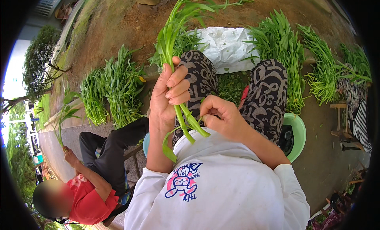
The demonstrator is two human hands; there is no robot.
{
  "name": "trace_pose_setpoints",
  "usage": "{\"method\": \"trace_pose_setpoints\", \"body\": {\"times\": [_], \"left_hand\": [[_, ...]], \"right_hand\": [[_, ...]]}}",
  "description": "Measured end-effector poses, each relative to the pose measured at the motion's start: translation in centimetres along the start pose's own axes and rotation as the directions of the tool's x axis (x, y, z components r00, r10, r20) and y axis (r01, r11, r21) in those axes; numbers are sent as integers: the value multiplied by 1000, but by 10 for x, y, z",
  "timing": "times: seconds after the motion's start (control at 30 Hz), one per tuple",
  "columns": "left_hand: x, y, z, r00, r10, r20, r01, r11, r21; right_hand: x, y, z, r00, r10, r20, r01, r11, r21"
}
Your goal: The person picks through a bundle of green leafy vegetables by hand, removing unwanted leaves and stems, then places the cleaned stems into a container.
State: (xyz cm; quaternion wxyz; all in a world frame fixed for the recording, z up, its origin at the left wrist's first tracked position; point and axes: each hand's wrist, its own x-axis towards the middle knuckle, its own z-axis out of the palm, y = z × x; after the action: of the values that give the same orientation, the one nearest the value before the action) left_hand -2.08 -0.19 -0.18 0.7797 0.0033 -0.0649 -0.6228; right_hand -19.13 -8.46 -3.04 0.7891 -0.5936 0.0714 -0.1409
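Observation:
My left hand is closed around a few thick green stems of water spinach, held upright before my lap. Their long narrow leaves fan out above the fist, and the cut ends stick out below it. One leaf hangs down by the stem ends. My right hand is beside the lower stems, thumb and forefinger pinched together against them. Whatever lies between those fingertips is too small and hidden to name.
A white plastic sheet lies beyond my knees. Heaps of water spinach lie at the left and right. A green basin holding something black stands by my right hip. At left, a seated person in red holds a stalk.

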Motion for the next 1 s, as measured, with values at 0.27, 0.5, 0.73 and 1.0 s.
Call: {"method": "trace_pose_setpoints", "body": {"times": [0.27,0.5,0.73,1.0], "left_hand": [[-3,5,1,999,39,1,-39,999,-12],[-2,8,1,999,31,-34,-28,997,76],[0,6,0,994,60,-87,-38,971,237],[2,2,4,980,120,-161,-51,924,380]], "right_hand": [[5,-5,-16,937,-279,-211,148,863,-483],[5,-8,-7,927,-376,-18,345,867,-359],[2,-7,-3,941,-309,136,337,827,-450],[6,-5,-1,826,-539,163,470,501,-726]]}}
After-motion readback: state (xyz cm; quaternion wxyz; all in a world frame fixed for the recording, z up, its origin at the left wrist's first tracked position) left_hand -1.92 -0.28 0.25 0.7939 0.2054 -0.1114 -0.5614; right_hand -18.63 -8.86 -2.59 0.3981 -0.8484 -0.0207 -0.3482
